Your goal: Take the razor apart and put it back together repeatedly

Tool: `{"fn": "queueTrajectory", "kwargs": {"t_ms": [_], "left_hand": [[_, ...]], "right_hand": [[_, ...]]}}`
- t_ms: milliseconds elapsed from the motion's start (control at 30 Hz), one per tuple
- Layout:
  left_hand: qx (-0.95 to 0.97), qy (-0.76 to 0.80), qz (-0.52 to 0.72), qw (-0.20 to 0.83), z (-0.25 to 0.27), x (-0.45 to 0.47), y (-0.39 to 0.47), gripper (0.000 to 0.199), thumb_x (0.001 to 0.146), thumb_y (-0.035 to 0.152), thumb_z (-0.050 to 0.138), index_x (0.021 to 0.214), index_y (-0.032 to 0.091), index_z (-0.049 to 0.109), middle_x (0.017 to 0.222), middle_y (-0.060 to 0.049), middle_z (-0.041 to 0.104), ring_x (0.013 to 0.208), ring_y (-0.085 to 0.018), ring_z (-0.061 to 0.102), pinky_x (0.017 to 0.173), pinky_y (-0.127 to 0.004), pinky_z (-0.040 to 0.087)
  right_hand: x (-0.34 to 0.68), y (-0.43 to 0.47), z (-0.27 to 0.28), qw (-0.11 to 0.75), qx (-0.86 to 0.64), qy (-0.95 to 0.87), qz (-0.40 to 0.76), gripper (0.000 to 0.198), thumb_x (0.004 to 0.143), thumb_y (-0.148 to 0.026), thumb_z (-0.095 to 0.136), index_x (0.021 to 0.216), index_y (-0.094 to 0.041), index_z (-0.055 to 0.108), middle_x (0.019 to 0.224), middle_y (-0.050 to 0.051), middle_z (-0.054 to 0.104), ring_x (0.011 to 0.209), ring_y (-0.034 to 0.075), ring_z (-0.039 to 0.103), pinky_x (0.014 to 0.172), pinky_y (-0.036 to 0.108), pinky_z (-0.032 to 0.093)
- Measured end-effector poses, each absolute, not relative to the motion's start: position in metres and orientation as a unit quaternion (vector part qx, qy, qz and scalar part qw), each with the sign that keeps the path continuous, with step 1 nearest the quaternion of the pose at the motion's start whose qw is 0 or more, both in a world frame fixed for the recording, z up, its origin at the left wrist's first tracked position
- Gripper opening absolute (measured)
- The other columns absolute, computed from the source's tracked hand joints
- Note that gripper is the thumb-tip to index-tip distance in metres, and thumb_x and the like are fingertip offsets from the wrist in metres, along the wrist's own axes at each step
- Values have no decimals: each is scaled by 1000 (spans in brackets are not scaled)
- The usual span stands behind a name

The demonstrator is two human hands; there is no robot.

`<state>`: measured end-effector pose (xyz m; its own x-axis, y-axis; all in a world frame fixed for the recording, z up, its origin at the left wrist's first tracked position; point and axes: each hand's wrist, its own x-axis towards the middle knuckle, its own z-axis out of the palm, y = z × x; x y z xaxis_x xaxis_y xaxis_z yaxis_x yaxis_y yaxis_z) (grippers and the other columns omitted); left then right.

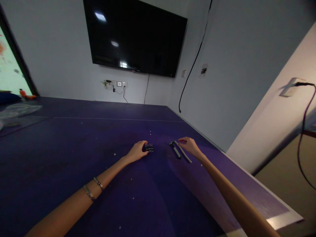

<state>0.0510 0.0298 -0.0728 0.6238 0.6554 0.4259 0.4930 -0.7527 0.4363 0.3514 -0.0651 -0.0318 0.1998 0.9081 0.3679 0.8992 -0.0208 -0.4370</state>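
In the head view my left hand (137,151) has its thumb and fingers closed around the near side of a small black rectangular block (149,148), which rests at the table surface. What kind of part it is, I cannot make out. To the right, my right hand (189,145) hovers by two slim tools, with fingers bent and slightly apart and nothing visible between them. One tool is a long, pale grey, thin piece resembling tweezers (184,154). Beside it lies a shorter tool with a grey and black handle (176,152) and a thin dark tip pointing left.
The dark purple tabletop (103,184) carries scattered white specks. A crumpled clear plastic bag (19,110) and an orange object (26,95) are at the far left. A black cable (192,65) hangs down the right wall near the table edge. A television (138,36) is mounted ahead.
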Motion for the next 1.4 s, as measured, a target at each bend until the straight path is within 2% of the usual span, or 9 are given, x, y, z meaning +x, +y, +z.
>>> {"fn": "queueTrajectory", "kwargs": {"t_ms": [100, 233, 333, 600, 767, 967, 1100, 1267, 1400], "left_hand": [[904, 282, 293, 133, -61, 63, 8, 44, 69, 25, 60, 111, 15, 51, 112, -9, 58, 102, -22, 54, 92, -36, 40], [918, 229, 297, 128, -52, 76, -16, 45, 70, 28, 62, 111, 16, 50, 116, -10, 55, 109, -24, 50, 95, -37, 38], [920, 219, 295, 135, -50, 80, -25, 47, 70, 28, 63, 113, 16, 48, 118, -10, 55, 110, -24, 49, 96, -39, 37], [921, 210, 299, 139, -51, 81, -35, 49, 72, 31, 62, 116, 16, 46, 120, -11, 54, 112, -23, 49, 98, -39, 37], [917, 228, 301, 125, -59, 65, -21, 45, 80, 33, 52, 121, 19, 42, 128, -10, 48, 122, -22, 40, 102, -40, 33], [895, 324, 294, 90, -86, 15, 30, 34, 82, 33, 45, 111, 15, 49, 119, -12, 54, 114, -22, 47, 99, -39, 35], [881, 383, 268, 77, -102, -11, 54, 32, 83, 33, 42, 107, 13, 52, 113, -12, 56, 109, -23, 50, 96, -38, 37], [888, 379, 254, 58, -106, -15, 54, 29, 83, 33, 42, 103, 16, 53, 110, -10, 57, 108, -22, 49, 95, -38, 36], [893, 376, 244, 46, -105, -12, 50, 28, 84, 32, 40, 101, 15, 54, 111, -10, 57, 108, -22, 48, 96, -38, 36]], "right_hand": [[327, -73, -21, 288, -609, -739, 10, 28, 73, -33, 60, 97, -19, 67, 93, 6, 66, 87, 20, 59, 80, 31, 44], [296, -84, -21, 248, -545, -801, 11, 54, 66, -45, 67, 113, -19, 58, 106, 9, 60, 99, 22, 52, 87, 37, 40], [283, -92, -21, 203, -545, -813, -6, 67, 60, -53, 70, 116, -19, 56, 109, 10, 57, 103, 25, 48, 89, 39, 38], [274, -97, -12, 148, -530, -835, 10, 43, 67, -38, 68, 106, -19, 60, 98, 8, 59, 96, 22, 51, 86, 35, 39], [309, -87, -10, 158, -548, -820, 50, 47, 67, -37, 68, 108, -17, 59, 103, 8, 58, 98, 22, 51, 86, 34, 40], [401, -75, -16, 120, -647, -748, 79, 54, 65, -35, 67, 114, -16, 57, 102, 10, 59, 86, 21, 55, 75, 31, 44], [445, -67, -32, 74, -699, -705, 99, 54, 60, -29, 69, 112, -18, 60, 95, 8, 62, 82, 22, 57, 71, 29, 44], [462, -56, -48, 53, -710, -690, 127, 54, 55, -26, 71, 108, -19, 63, 87, 5, 62, 80, 21, 57, 68, 27, 45], [465, -48, -56, 63, -713, -678, 171, 58, 57, -25, 68, 114, -17, 59, 80, 3, 59, 64, 15, 55, 54, 23, 43]]}}
